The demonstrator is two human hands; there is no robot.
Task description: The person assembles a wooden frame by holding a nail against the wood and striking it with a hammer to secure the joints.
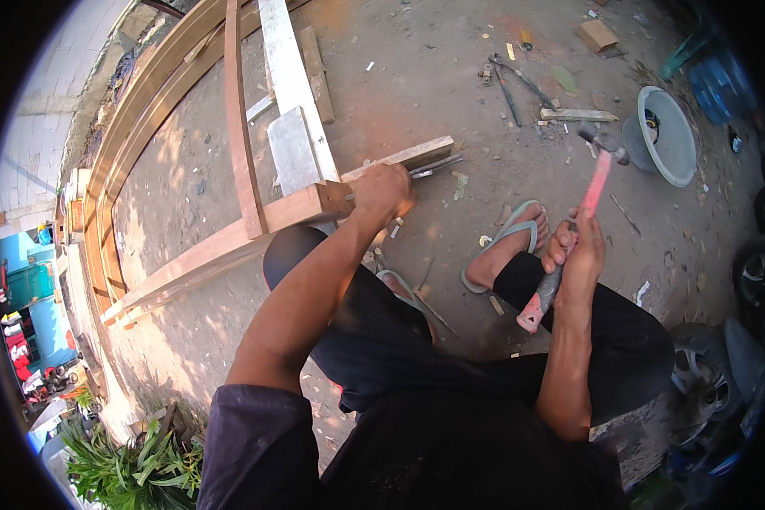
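My left hand (384, 192) is closed round a dark metal rod (438, 166), whose far part sticks out to the right of the fist. The fist is at the end of a reddish wooden beam (302, 206), part of a large wooden frame (240, 110). The rod's other end seems to meet the beam's end, but the fingers hide most of it. In my right hand (580, 255) is a hammer (599, 183) with a red shaft and dark grip. Its head is raised up and to the right, apart from the beam. A loose wood strip (421, 153) lies just behind my left fist.
A pale board (293, 76) and a flat metal-looking plate (293, 153) lie by the frame. Pincers (518, 85), a wood scrap (578, 115) and a whitish bucket (687, 140) are at the far right. Wheels (701, 378) stand on the right; a leafy plant (132, 455) grows near left.
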